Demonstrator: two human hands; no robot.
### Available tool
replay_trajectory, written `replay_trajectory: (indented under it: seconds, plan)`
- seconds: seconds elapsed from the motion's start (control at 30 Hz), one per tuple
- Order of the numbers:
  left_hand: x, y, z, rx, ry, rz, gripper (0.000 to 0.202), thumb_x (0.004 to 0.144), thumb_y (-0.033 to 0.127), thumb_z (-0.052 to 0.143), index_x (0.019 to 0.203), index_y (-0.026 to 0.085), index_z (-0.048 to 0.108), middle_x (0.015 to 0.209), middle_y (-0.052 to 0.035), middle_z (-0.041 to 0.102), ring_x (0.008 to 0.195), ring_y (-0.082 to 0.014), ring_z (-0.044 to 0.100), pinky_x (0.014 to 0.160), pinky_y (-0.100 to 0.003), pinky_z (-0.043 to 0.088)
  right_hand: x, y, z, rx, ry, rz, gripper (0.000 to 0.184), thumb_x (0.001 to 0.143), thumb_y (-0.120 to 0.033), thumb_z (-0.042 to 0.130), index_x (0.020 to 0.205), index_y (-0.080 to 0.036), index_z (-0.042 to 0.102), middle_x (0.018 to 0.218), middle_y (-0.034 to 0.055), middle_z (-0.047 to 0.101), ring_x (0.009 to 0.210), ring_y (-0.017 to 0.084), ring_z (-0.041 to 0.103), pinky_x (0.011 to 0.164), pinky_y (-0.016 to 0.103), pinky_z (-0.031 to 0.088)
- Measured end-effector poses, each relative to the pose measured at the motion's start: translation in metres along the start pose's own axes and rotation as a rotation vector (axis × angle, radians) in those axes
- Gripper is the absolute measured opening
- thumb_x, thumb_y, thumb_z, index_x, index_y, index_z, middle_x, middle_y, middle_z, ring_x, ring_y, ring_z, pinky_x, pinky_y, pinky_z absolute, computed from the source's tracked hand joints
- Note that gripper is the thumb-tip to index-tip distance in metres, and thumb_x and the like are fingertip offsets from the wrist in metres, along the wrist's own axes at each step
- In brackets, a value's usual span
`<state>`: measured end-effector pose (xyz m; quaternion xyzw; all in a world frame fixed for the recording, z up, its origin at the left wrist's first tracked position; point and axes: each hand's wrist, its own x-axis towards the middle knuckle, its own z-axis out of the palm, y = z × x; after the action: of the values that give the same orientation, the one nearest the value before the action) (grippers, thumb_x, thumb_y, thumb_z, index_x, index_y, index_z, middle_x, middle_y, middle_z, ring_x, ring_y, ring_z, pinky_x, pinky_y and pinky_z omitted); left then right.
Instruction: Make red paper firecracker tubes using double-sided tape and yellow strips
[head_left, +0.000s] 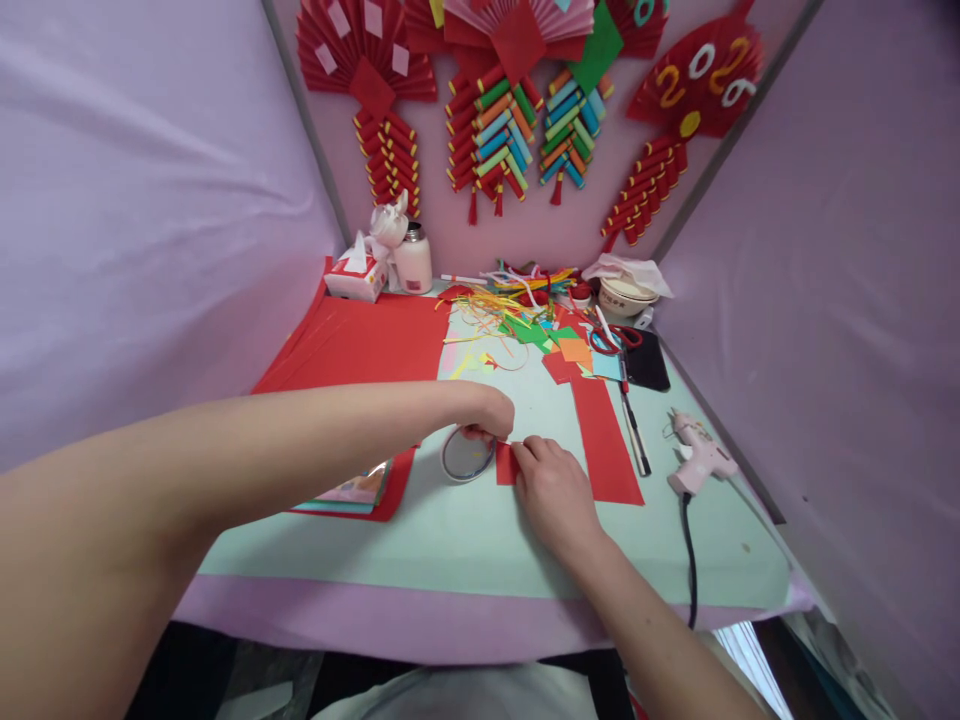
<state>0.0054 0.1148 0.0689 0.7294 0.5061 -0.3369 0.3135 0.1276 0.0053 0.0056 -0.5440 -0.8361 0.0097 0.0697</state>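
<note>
Under the right hand (556, 490), grip unclear as with the left hand (492, 409), the likely flimsy red paper (506, 470) wants holding by its edges.

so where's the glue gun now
In the head view, the pink glue gun lies on the table, right of the right hand and the long red paper strip.

Your pale green worktop (450, 550) carries a small red paper piece (505, 467), a broad red paper sheet (360, 345) and a pink glue gun (701, 455).
</note>
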Motion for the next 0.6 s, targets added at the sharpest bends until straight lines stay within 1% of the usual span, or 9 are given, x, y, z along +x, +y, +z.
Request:
replay_trajectory:
  seconds: [0.1,0.23,0.37,0.5,0.6]
  plan:
    - [-0.002,-0.002,0.001,-0.011,0.014,-0.009,0.035,0.073,0.024,0.055,0.04,0.017,0.045,0.034,-0.0014,0.038,0.044,-0.015,0.041,0.054,-0.03,0.041,0.001,0.0,0.0,-0.016,0.007,-0.002,0.021,0.091,-0.015,0.043,0.105,-0.02,0.058,0.096,0.0059,0.058,0.089,0.02,0.049,0.075,0.031,0.032]
    - [-0.006,-0.012,0.005,-0.083,0.024,0.014,0.034,0.075,0.03,0.056,0.045,0.017,0.047,0.038,-0.0009,0.043,0.045,-0.0142,0.043,0.054,-0.029,0.042,0.001,-0.001,0.0,-0.043,-0.001,-0.013,0.025,0.09,-0.013,0.043,0.109,-0.02,0.058,0.097,0.0063,0.059,0.089,0.02,0.05,0.076,0.032,0.031]
    - [-0.009,-0.019,0.011,-0.173,0.029,0.025,0.03,0.074,0.025,0.056,0.047,0.017,0.045,0.041,0.002,0.042,0.043,-0.0111,0.039,0.05,-0.026,0.04,0.002,-0.001,-0.002,-0.07,-0.026,-0.033,0.031,0.089,-0.012,0.044,0.116,-0.02,0.056,0.099,0.0067,0.059,0.091,0.021,0.051,0.078,0.033,0.032]
    - [-0.009,-0.021,0.017,-0.217,0.048,0.021,0.028,0.072,0.021,0.056,0.047,0.017,0.043,0.04,0.0028,0.041,0.041,-0.0096,0.036,0.046,-0.025,0.034,0.004,-0.001,-0.005,-0.1,-0.059,-0.06,0.038,0.087,-0.01,0.045,0.122,-0.02,0.054,0.1,0.0076,0.06,0.092,0.022,0.052,0.08,0.034,0.031]
    - [-0.008,-0.021,0.019,-0.242,0.063,0.016,0.028,0.071,0.02,0.056,0.047,0.017,0.043,0.04,0.0031,0.041,0.04,-0.0092,0.035,0.045,-0.024,0.032,0.004,0.0,-0.007,-0.125,-0.076,-0.08,0.041,0.086,-0.009,0.044,0.125,-0.02,0.052,0.103,0.0088,0.06,0.094,0.023,0.052,0.08,0.035,0.031]
